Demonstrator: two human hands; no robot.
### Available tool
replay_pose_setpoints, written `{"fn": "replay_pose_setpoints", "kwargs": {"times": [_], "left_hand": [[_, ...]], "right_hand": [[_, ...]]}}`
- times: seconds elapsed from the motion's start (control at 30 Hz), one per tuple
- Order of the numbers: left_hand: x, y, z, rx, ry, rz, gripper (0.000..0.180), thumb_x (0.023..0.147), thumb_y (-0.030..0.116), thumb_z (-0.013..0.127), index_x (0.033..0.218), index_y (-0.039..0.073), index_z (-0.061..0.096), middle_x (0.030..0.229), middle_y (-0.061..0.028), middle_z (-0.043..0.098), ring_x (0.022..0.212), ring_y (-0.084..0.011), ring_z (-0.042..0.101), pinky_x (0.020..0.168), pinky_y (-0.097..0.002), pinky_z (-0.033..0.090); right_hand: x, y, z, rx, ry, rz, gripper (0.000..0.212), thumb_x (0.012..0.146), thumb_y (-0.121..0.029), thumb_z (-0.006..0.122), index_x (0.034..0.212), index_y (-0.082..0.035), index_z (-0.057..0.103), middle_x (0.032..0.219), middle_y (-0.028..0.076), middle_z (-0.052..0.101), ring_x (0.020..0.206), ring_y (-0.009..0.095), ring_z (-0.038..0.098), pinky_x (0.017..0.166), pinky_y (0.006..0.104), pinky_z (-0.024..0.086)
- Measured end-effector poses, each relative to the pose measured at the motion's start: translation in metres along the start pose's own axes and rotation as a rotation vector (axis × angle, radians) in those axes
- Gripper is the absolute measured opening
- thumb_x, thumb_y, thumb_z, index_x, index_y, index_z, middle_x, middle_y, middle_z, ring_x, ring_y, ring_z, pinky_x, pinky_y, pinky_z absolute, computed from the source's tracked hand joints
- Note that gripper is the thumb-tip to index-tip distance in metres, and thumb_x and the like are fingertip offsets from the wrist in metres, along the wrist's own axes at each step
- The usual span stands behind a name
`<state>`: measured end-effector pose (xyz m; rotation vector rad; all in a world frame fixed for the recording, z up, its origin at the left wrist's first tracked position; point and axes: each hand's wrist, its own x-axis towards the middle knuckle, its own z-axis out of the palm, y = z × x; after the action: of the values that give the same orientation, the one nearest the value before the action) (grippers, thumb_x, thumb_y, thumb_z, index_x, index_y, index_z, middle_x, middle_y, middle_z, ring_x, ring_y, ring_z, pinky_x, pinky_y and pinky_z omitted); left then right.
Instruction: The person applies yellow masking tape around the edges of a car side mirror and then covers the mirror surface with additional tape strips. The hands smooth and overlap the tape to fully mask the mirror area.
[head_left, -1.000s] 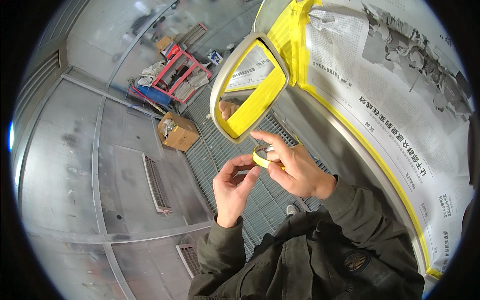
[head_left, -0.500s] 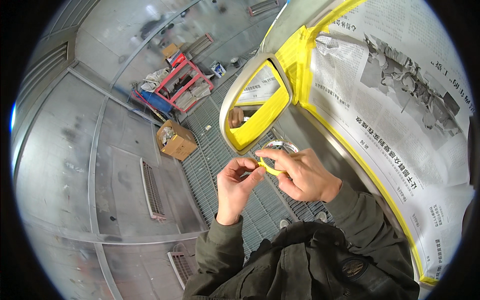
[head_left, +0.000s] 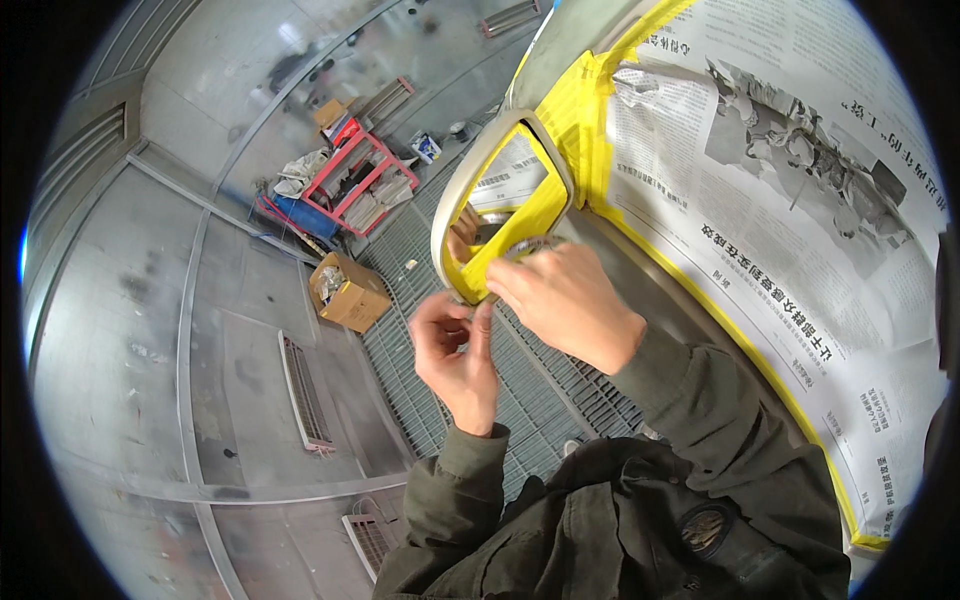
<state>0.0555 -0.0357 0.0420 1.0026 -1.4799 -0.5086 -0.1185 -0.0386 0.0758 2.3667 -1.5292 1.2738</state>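
A car's side mirror (head_left: 437,240) with a pale housing stands ahead of me, with yellow masking tape (head_left: 519,222) across parts of its glass. My right hand (head_left: 570,305) is closed on a roll of yellow masking tape (head_left: 537,244), mostly hidden behind its fingers, in front of the glass. Just below the mirror's lower corner, my left hand (head_left: 455,355) is closed in a pinch, thumb up against the index finger. Its fingertips are at the mirror's lower edge, by the tape; the strip between the hands is barely visible.
Newspaper sheets (head_left: 690,190) edged with yellow tape cover the car's side on the right. A red shelf cart (head_left: 372,180) with odds and ends and a cardboard box (head_left: 355,300) stand further off at the left. Metal grating (head_left: 535,380) forms the floor below my hands.
Both hands have moved up and left to the mirror's lower corner, bringing the tape roll in front of the glass. The whole view has shifted slightly.
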Motion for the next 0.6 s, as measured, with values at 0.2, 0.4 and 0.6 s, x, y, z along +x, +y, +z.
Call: {"fn": "replay_pose_setpoints", "kwargs": {"times": [0.2,0.4,0.6], "left_hand": [[0.018,-0.007,-0.011,-0.031,-0.014,-0.042,0.066,0.084,0.007,0.088,0.138,0.005,0.050,0.126,-0.0056,0.056,0.107,-0.0156,0.059,0.086,-0.0304,0.054],[0.028,-0.011,-0.012,-0.024,-0.082,-0.080,0.062,0.087,0.012,0.087,0.139,0.002,0.054,0.136,-0.0076,0.057,0.118,-0.0185,0.058,0.092,-0.0339,0.054],[0.034,-0.011,-0.004,0.019,-0.072,-0.009,0.047,0.093,0.006,0.080,0.134,-0.002,0.057,0.123,-0.0062,0.063,0.109,-0.0150,0.062,0.089,-0.0308,0.057]], "right_hand": [[0.029,-0.002,-0.003,-0.056,-0.045,0.020,0.011,0.090,-0.018,0.072,0.085,-0.008,0.071,0.069,0.013,0.070,0.066,0.034,0.071,0.059,0.0452,0.055],[0.039,-0.009,-0.006,-0.089,-0.023,-0.035,0.009,0.083,-0.016,0.074,0.080,-0.008,0.073,0.069,0.013,0.071,0.067,0.032,0.073,0.059,0.0433,0.056],[0.044,-0.014,-0.004,-0.114,-0.030,-0.036,0.009,0.079,-0.016,0.075,0.081,-0.007,0.073,0.071,0.012,0.072,0.068,0.030,0.074,0.060,0.0422,0.057]]}}
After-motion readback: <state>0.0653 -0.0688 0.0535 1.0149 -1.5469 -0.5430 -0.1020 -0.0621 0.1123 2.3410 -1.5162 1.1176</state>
